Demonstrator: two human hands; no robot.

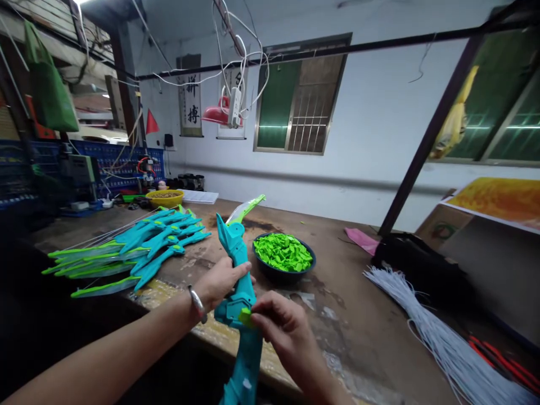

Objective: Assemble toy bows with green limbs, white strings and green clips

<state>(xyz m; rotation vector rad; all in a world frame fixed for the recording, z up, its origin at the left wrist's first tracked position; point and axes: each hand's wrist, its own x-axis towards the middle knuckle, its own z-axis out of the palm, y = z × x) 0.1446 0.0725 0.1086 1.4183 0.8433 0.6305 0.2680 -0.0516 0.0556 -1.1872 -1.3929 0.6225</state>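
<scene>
A turquoise plastic toy bow (241,264) with a green-and-clear limb (248,209) at its far end stands up over the front edge of the table. My left hand (223,281), a metal bangle at its wrist, is wrapped round the bow's middle. Between the thumb and fingers of my right hand (287,323) is a small bright green plastic piece (245,316), held against the bow's body just below my left hand. Beyond the bow sits a dark bowl (283,275) heaped with similar green pieces (282,251).
Several turquoise-and-green toy bows (156,242) lie stacked at the left. A yellow basin (165,198) stands behind them. At the right are a bundle of white cords (426,320), a black bag (422,270) and a pink cloth (361,241). A red lamp (217,114) hangs overhead.
</scene>
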